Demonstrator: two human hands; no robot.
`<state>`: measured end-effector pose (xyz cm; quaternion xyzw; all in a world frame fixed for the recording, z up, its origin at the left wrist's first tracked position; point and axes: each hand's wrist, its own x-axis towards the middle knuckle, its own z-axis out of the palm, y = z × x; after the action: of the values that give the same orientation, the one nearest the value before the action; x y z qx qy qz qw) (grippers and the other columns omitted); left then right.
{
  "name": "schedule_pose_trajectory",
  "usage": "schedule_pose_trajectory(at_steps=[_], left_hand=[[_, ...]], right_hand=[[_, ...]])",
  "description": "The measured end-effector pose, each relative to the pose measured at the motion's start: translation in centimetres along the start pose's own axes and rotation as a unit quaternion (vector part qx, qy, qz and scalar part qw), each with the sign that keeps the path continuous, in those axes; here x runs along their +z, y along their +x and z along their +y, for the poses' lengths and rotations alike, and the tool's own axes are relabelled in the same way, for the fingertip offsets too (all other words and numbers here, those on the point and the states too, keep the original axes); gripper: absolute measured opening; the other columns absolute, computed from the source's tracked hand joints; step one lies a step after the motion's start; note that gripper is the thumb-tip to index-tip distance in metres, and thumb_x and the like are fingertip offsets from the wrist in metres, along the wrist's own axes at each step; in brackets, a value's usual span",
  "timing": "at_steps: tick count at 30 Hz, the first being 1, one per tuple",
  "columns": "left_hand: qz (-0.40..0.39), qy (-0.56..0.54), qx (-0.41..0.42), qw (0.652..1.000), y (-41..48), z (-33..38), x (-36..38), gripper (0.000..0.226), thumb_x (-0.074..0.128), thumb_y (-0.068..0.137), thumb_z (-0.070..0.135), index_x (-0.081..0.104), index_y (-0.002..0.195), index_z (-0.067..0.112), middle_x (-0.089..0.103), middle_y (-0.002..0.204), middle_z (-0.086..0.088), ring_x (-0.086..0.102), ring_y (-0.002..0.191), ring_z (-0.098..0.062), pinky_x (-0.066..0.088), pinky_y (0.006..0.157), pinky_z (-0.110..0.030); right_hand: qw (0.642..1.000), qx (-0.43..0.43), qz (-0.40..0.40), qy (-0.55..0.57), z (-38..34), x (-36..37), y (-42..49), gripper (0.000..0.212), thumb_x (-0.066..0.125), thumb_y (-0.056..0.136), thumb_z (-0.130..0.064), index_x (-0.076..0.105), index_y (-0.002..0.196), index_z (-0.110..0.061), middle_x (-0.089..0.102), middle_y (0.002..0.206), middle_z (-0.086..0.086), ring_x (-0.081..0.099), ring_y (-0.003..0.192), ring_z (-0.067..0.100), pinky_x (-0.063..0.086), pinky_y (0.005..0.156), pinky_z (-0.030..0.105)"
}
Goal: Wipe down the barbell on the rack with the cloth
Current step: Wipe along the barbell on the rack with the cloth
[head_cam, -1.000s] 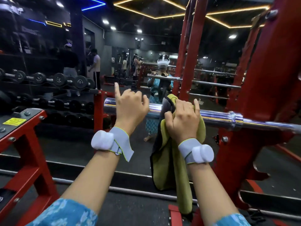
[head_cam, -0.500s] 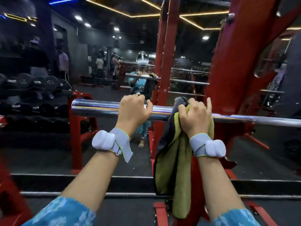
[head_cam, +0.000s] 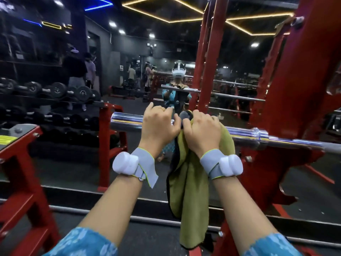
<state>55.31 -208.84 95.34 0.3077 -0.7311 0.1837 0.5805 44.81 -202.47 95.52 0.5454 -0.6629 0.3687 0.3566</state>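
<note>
Wiping step judged under way, thick end of bar.
On red rack (head_cam: 295, 89), barbell (head_cam: 127, 122) is seated; cloth (head_cam: 188, 182) is wrapped over it, clenched in right hand (head_cam: 202, 132) fingers (head_cam: 198, 117); bar is gripped bare by left hand (head_cam: 158, 126) just beside. Next, likely: cloth to be slid along bare steel.

Rack upright (head_cam: 302, 89) blocks barbell (head_cam: 125, 122) rightward; leftward seemingly free.
</note>
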Motion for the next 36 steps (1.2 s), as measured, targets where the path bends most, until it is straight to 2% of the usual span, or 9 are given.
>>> schedule_pose_trajectory(at_steps=[5,10,15,20,24,28,30,32,36], left_hand=[[-0.037,0.026,-0.074,0.996,-0.6,-4.4,-2.1,0.033,0.044,0.077,0.026,0.054,0.053,0.006,0.054,0.049,-0.013,0.055,0.051,-0.032,0.051,0.077,-0.042],[-0.03,-0.045,-0.123,0.991,-1.2,-7.2,-3.6,0.033,0.042,0.083,0.021,0.055,0.058,0.004,0.056,0.054,-0.014,0.054,0.054,-0.035,0.048,0.077,-0.039],[0.01,-0.062,-0.133,0.989,-1.9,-9.4,-5.0,0.034,0.039,0.088,0.023,0.062,0.075,0.002,0.063,0.066,-0.016,0.057,0.062,-0.035,0.036,0.06,-0.034],[0.061,-0.06,-0.199,0.976,-1.5,-10.0,-7.6,0.025,0.049,0.084,0.016,0.07,0.086,0.002,0.069,0.078,-0.015,0.062,0.073,-0.033,0.043,0.066,-0.033],[0.078,-0.105,-0.196,0.972,-1.4,-7.8,-9.0,0.027,0.046,0.084,0.016,0.07,0.085,0.003,0.069,0.079,-0.013,0.062,0.075,-0.03,0.043,0.069,-0.034],[0.037,-0.191,-0.218,0.956,-2.2,-4.6,-8.2,0.042,0.034,0.093,0.024,0.064,0.111,0.001,0.068,0.107,-0.016,0.061,0.1,-0.031,0.043,0.085,-0.034],[-0.005,-0.194,-0.221,0.956,-2.6,-3.8,-7.4,0.054,0.026,0.093,0.037,0.056,0.125,0.005,0.061,0.122,-0.014,0.054,0.113,-0.031,0.04,0.094,-0.036],[-0.06,-0.076,-0.176,0.979,-2.8,-3.6,-6.1,0.062,0.022,0.091,0.045,0.052,0.131,0.008,0.055,0.128,-0.018,0.048,0.12,-0.033,0.036,0.102,-0.045],[-0.148,0.14,-0.127,0.971,-2.6,-3.3,-4.3,0.07,0.027,0.085,0.059,0.064,0.113,0.007,0.057,0.117,-0.031,0.051,0.112,-0.045,0.032,0.1,-0.058]], right_hand=[[0.998,-0.033,-0.059,-0.002,-4.1,1.0,1.0,0.063,0.003,0.073,-0.044,0.055,0.087,-0.012,0.067,0.09,0.015,0.059,0.086,0.033,0.031,0.078,0.039],[0.992,-0.046,-0.114,-0.011,-7.9,2.2,1.7,0.048,0.017,0.083,-0.039,0.055,0.094,-0.012,0.067,0.1,0.011,0.059,0.094,0.032,0.032,0.082,0.039],[0.984,-0.067,-0.166,0.009,-11.6,3.1,2.2,0.032,0.029,0.097,-0.035,0.051,0.103,-0.013,0.061,0.111,0.009,0.056,0.102,0.032,0.031,0.087,0.041],[0.957,-0.071,-0.275,0.056,-14.0,3.0,3.7,0.035,0.028,0.099,-0.034,0.047,0.116,-0.011,0.053,0.125,0.012,0.05,0.115,0.032,0.03,0.094,0.045],[0.917,-0.025,-0.368,0.153,-14.3,3.2,5.9,0.029,0.039,0.094,-0.035,0.054,0.099,-0.011,0.056,0.119,0.016,0.052,0.11,0.031,0.036,0.089,0.038],[0.893,0.044,-0.338,0.295,-12.2,2.5,6.8,0.018,0.058,0.085,-0.022,0.065,0.081,-0.006,0.059,0.084,0.014,0.049,0.079,0.019,0.036,0.055,0.022],[0.877,0.087,-0.31,0.356,-10.6,1.9,6.5,0.015,0.066,0.083,-0.018,0.07,0.085,-0.004,0.065,0.082,0.013,0.054,0.076,0.015,0.046,0.065,0.024],[0.886,0.107,-0.257,0.37,-9.0,1.5,6.1,0.024,0.063,0.087,-0.021,0.07,0.083,0.002,0.069,0.081,0.014,0.062,0.078,0.018,0.049,0.073,0.031],[0.966,0.148,-0.14,0.162,-5.3,0.3,5.2,0.04,0.045,0.096,-0.039,0.067,0.092,-0.006,0.066,0.101,0.02,0.059,0.099,0.038,0.046,0.085,0.039]])
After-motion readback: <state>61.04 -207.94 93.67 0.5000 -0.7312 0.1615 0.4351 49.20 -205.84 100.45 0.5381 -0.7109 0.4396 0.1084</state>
